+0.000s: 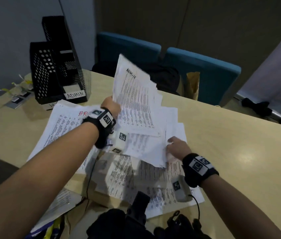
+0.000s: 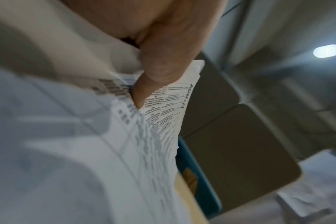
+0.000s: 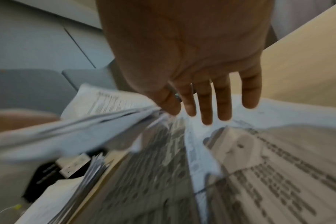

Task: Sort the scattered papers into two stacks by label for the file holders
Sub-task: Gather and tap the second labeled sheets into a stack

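A sheaf (image 1: 136, 97) of printed sheets, the top one marked ADMIN, is held raised and tilted above the table (image 1: 222, 135) by the left hand (image 1: 111, 106), its thumb (image 2: 153, 84) clamped across the sheets. The right hand (image 1: 177, 147) is held flat over loose papers (image 1: 146, 171) spread on the table, fingers (image 3: 205, 106) straight and slightly apart, gripping nothing. A sheet marked in red (image 1: 64, 121) lies before two black holders (image 1: 57, 66), the right one labelled ADMIN.
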Demonstrator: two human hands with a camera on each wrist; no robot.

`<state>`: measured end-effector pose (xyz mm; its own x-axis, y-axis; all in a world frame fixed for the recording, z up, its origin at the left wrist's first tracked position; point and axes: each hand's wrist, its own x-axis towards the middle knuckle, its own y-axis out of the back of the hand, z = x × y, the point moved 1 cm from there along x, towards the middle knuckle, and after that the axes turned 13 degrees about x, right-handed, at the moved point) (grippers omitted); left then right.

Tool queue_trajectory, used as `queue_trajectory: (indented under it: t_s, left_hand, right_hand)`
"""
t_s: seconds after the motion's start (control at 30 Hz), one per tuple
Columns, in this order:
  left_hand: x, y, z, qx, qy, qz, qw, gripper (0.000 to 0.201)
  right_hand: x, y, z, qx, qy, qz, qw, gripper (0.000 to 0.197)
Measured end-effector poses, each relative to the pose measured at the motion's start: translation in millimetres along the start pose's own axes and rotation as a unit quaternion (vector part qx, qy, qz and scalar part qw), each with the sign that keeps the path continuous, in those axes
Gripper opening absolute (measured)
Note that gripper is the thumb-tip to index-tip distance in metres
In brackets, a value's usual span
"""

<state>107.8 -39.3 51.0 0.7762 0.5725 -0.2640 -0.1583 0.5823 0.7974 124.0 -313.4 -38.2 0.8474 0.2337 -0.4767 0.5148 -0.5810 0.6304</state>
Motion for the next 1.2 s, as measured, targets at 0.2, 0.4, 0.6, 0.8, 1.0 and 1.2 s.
queue_trajectory:
  t_s: [0.2,0.4,0.6,0.8,1.0,1.2]
  left_hand:
    - [-24.2,-77.4,-42.0,0.073,0.056,-0.161,0.983,0.044]
    - [-37.2,-102.3,-26.5,-0.075,0.115,-0.15,0.979,0.083]
    - [-48.0,-120.2,-22.1,-0.107,0.112,-0.209,0.966,0.065]
    - [-52.3,-103.1,5.2,-0.143,-0.02,-0.166,0.975,0.051]
    - [-42.9,-59.7,17.8,-0.023,-0.103,-0.105,0.989,0.059]
    - [-54.0,-76.7,-31.1,0.069,0.04,-0.169,0.982,0.112]
  right_hand:
    - [19.8,37.9,20.9,0.188,-0.159,0.142,0.959,0.063]
    - [21.2,29.0,24.6,0.254,-0.143,0.063,0.954,0.066]
    - [10.7,23.6,14.0,0.186,-0.057,0.143,0.971,0.022]
    - [-0.5,39.4,-0.8,0.154,-0.031,0.203,0.966,0.026]
    - [-4.4,49.1,1.2,0.259,-0.102,0.161,0.947,0.041]
    - [-24.5,12.0,18.3,0.215,-0.175,0.097,0.956,0.032]
